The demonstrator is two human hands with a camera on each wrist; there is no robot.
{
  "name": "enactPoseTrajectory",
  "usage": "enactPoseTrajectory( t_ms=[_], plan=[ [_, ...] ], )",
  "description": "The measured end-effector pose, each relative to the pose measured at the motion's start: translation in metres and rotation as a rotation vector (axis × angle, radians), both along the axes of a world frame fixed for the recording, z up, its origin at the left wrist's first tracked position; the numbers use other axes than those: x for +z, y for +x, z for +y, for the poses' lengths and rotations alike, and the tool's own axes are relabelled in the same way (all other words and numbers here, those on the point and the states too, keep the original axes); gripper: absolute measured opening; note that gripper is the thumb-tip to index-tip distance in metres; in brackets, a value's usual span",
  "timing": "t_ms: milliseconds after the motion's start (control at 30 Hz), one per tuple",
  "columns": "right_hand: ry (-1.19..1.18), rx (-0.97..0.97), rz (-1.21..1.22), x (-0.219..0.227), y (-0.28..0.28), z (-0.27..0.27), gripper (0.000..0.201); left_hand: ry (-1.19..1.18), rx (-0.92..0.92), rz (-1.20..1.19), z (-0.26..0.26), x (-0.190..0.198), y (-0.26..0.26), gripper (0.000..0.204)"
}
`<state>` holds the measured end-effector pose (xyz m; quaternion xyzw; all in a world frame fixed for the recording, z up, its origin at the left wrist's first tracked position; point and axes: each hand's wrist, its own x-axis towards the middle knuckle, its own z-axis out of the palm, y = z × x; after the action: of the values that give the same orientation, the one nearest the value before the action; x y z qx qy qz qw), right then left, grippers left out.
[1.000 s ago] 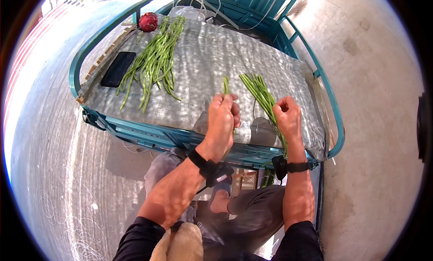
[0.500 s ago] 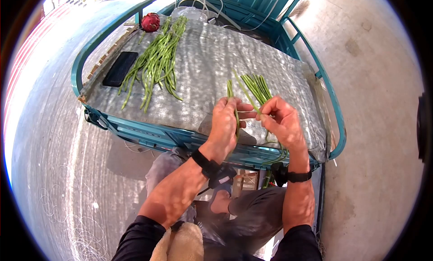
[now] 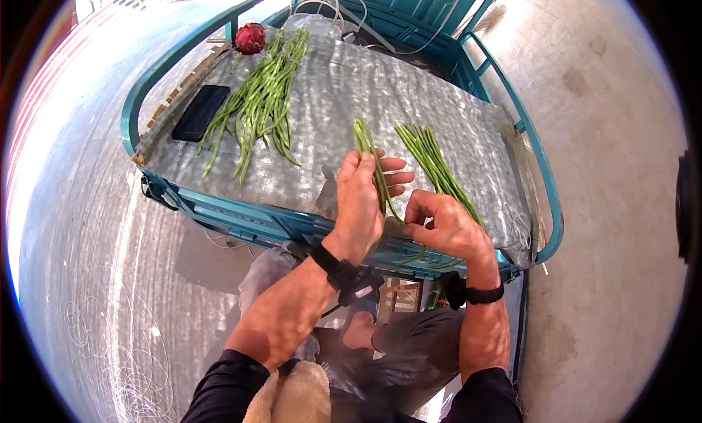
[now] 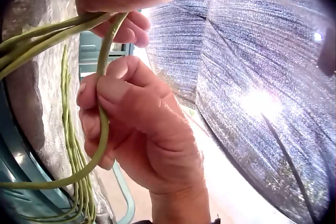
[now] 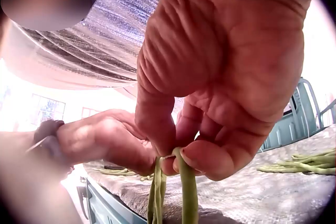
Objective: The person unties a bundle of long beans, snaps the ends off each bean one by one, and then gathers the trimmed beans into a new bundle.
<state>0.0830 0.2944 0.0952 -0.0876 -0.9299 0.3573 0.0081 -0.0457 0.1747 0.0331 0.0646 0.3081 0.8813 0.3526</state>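
My left hand holds a few long green beans under its thumb, their upper ends standing past the hand, while its other fingers reach out loosely to the right. Just right of it and lower, my right hand pinches one bean between thumb and fingers. In the left wrist view that bean runs up into the left hand and its lower end curves away to the left. Beside the right hand lies a neat bundle of long beans, partly covered by that hand, with tails hanging over the front edge.
A looser pile of long beans lies at the left of the grey sheet-covered cart bed. Next to it are a black phone and a red dragon fruit. Teal rails border the bed.
My right hand has left the bundle with a bean, brought it to the left hand, and moved down along it. The bean's upper part now lies with those in my left hand.
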Motion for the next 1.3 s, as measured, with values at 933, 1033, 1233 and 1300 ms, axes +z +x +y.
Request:
enactPoseTrajectory(
  t_ms=[933,1033,1233,1300],
  plan=[
    [-0.022,0.029,-0.099,0.003,0.003,0.001,0.015,0.094,0.051,-0.021,0.002,-0.003,-0.001,0.020],
    [-0.046,0.014,-0.094,0.005,0.004,0.002,0.017,0.111,0.046,-0.029,0.002,-0.001,-0.001,0.019],
    [0.129,-0.256,0.175,-0.018,0.011,0.037,0.016,0.061,0.040,-0.033,-0.001,0.001,-0.001,0.018],
    [0.281,-0.415,0.245,-0.036,0.017,0.061,0.016,0.055,0.036,-0.019,-0.001,-0.002,-0.002,0.018]
  ],
)
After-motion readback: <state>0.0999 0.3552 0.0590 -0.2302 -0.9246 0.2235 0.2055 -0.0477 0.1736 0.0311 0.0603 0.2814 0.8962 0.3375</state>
